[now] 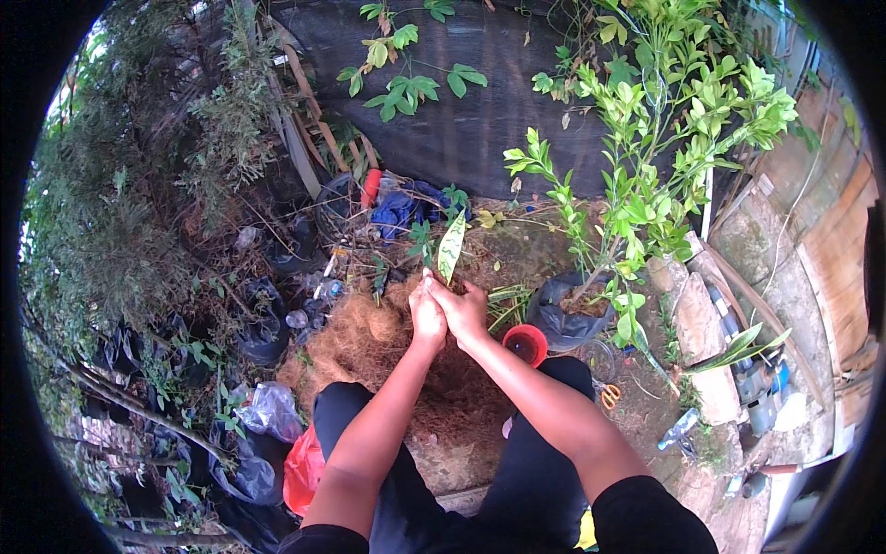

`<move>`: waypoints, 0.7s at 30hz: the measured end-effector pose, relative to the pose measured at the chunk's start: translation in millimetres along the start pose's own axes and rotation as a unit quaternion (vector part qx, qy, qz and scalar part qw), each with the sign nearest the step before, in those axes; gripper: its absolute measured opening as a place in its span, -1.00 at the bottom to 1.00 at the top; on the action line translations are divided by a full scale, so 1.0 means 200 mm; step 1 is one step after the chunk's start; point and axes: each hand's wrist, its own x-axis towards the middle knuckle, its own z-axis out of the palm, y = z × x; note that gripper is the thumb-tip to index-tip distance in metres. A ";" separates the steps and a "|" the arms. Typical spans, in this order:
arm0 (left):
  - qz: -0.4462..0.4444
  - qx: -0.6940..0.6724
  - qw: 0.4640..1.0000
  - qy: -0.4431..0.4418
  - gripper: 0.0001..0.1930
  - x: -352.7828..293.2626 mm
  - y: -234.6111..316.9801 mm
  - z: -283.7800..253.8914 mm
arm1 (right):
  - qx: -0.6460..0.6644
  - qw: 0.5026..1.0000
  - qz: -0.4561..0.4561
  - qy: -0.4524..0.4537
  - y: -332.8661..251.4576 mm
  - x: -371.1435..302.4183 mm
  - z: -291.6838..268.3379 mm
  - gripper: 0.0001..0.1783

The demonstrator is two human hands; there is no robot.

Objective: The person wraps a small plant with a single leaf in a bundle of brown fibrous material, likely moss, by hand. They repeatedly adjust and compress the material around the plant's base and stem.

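My left hand (428, 312) and my right hand (465, 314) are pressed together in front of me, fingers closed. From between them rises a snake plant leaf (450, 247), green with dark markings and a pale edge. The fingers hide its base. Beneath and to the left of the hands lies a heap of brown coconut fibre (355, 342). To the right of my wrists, a small red pot (525, 345) with dark contents stands near my knee.
A leafy young tree grows from a black plastic bag (565, 323) at right. Orange-handled scissors (610, 396) lie on the ground. Red (303, 471) and clear plastic bags (269, 413) sit at my left. A loose leafy plant (734, 351) rests by stones. Dark sheeting (498, 102) hangs behind.
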 end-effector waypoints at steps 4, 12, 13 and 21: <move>0.043 0.099 0.994 0.021 -0.57 0.03 0.00 0.02 | 0.079 0.995 -0.036 -0.039 -0.02 0.02 0.00 -0.66; -0.002 0.006 1.000 -0.012 -0.68 0.05 0.02 0.04 | 0.049 0.996 0.070 -0.038 -0.09 0.09 -0.02 -0.37; 0.010 -0.040 0.999 -0.030 -0.67 0.07 0.03 0.04 | 0.066 0.994 0.075 -0.051 -0.11 0.11 -0.02 -0.33; 0.014 -0.005 0.997 -0.077 -0.52 0.04 0.17 -0.07 | 0.058 0.973 0.127 -0.182 -0.21 0.02 -0.08 0.01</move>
